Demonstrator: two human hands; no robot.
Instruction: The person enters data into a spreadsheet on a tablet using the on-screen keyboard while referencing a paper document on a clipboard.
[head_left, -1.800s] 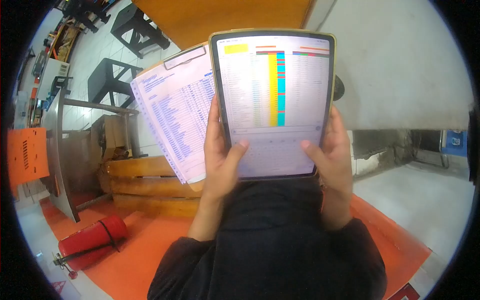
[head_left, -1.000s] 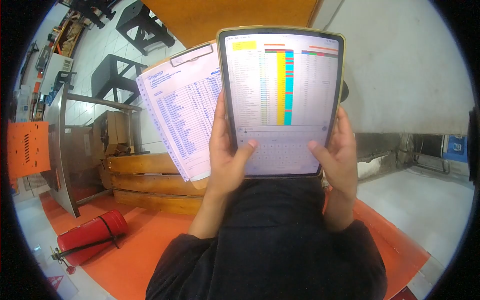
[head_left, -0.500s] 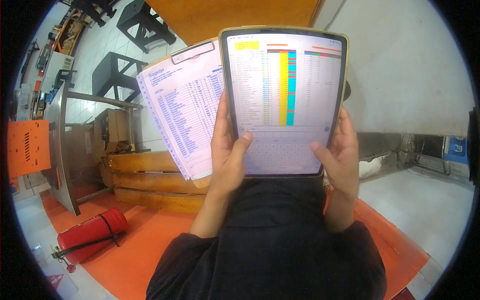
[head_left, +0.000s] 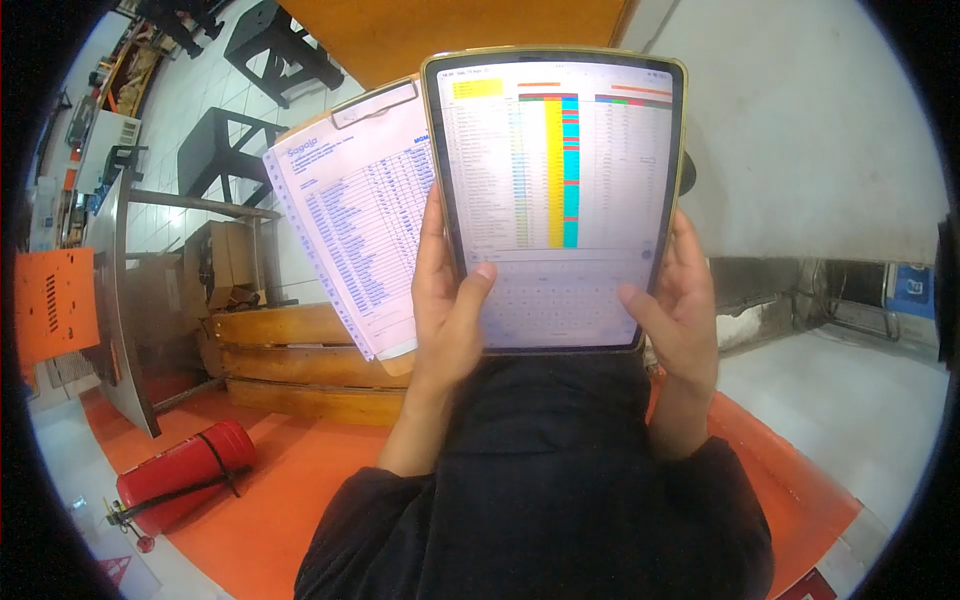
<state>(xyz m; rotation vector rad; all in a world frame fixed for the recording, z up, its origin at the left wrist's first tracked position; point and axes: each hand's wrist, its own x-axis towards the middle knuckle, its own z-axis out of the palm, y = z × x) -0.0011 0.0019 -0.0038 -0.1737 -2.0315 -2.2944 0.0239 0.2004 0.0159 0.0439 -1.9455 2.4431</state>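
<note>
Grip: left hand and right hand grasp tablet by its lower side edges, probably so both thumbs reach the keyboard | Tablet: between both hands | Clipboard: left of tablet, partly behind it, printed sheet facing up, likely for reading alongside

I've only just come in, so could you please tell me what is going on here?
A person holds a tablet, the left hand and right hand gripping its opposite sides with the thumbs over the lower screen; whether they are pressing is unclear. The screen shows a table with coloured columns above a keyboard. A clipboard with a printed sheet is partly hidden behind the tablet, showing on the left.
</note>
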